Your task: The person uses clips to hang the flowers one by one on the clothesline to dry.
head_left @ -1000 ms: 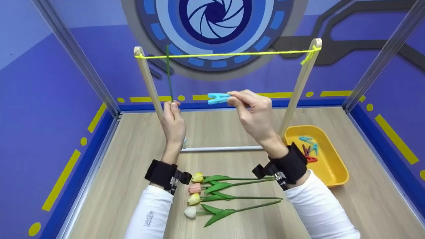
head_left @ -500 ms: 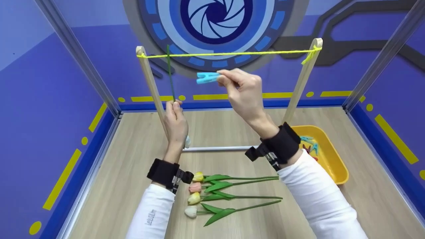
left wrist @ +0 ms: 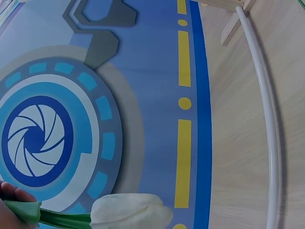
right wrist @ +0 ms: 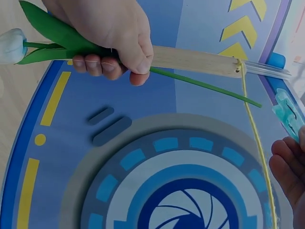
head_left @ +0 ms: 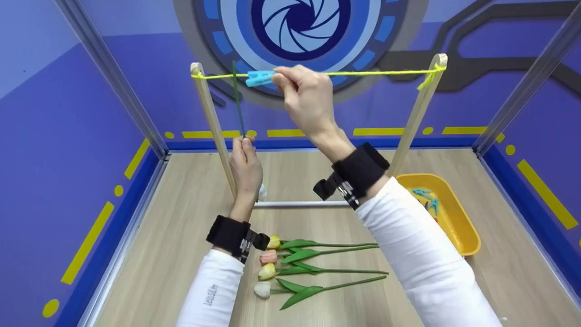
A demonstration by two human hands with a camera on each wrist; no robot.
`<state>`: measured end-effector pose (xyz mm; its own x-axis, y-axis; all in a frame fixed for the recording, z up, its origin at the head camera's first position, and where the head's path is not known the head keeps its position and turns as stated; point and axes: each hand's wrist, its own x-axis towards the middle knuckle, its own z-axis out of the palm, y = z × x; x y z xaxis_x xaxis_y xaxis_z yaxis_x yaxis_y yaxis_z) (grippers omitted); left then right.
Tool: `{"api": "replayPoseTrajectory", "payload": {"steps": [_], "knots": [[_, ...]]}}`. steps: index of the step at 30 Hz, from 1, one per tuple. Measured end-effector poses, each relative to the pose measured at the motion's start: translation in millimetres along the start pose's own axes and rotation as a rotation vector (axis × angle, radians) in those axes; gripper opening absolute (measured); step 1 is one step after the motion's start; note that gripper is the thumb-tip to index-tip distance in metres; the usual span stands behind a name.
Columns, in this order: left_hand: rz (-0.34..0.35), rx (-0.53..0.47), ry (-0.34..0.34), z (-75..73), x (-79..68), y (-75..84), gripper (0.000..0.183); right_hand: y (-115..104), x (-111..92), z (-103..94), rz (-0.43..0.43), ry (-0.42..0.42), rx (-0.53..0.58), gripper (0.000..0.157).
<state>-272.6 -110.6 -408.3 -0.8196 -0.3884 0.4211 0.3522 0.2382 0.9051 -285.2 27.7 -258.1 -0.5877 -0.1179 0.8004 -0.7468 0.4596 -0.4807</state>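
Note:
My left hand (head_left: 246, 165) grips a white artificial tulip (left wrist: 131, 211) upside down, its bloom hanging below the fist. The green stem (head_left: 238, 100) points up and its tip crosses the yellow string (head_left: 372, 73) near the left post. My right hand (head_left: 311, 97) pinches a light blue clothespin (head_left: 259, 78) by its handle end, at string height. The clothespin's mouth faces left, just right of the stem. In the right wrist view the clothespin (right wrist: 288, 112) looks apart from the stem. Part of the string is hidden behind the right hand.
Two wooden posts (head_left: 211, 113) carry the string, with a white bar (head_left: 308, 204) low between them. Several tulips (head_left: 295, 268) lie on the table in front. A yellow tray (head_left: 458, 227) with clothespins (head_left: 422, 194) stands at the right, partly behind the right sleeve.
My right hand has risen and moved left, bringing the blue clothespin up to the string beside the stem. The left hand keeps its grip on the tulip, nearly still.

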Motion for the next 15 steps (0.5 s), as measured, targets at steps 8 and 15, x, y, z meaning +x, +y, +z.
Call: {"api": "replayPoseTrajectory", "payload": {"steps": [8,15], "knots": [[0.017,0.006,0.016,1.1,0.7,1.5,0.03,-0.4,16.7,13.0,0.123,-0.082,-0.061,0.026],[0.015,0.008,-0.002,1.3,2.1,0.8,0.03,-4.2,23.8,16.1,0.142,-0.135,-0.119,0.026]]}}
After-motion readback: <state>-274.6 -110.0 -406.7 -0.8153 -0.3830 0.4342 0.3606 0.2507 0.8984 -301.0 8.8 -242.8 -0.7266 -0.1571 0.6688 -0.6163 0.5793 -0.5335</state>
